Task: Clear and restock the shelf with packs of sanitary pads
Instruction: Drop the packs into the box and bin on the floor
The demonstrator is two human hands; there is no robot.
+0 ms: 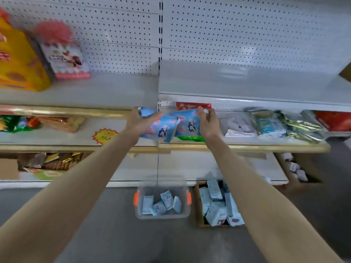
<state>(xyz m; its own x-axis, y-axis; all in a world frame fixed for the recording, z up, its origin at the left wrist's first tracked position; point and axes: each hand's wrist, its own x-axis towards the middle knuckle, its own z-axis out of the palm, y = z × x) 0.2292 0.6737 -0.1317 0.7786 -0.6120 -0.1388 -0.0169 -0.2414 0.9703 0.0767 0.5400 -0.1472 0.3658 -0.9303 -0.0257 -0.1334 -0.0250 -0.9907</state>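
Below, bin (141, 209), cardboard box (198, 209) hold spare packs (167, 201); left fingers (155, 116) grip blue pack (161, 130), right fingers (200, 113) second pack (189, 124).

bare upper shelf (247, 82) open above, packets (269, 124) crowding middle shelf right, floor bins (163, 215) below

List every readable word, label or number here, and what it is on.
No text reads clearly; the frame is blurred.
On the held blue packs: red logos, unreadable.
On the red tag: white characters, unreadable.
On the yellow starburst sticker: dark marks, unreadable.
On the pink box and yellow box: lettering too blurred.
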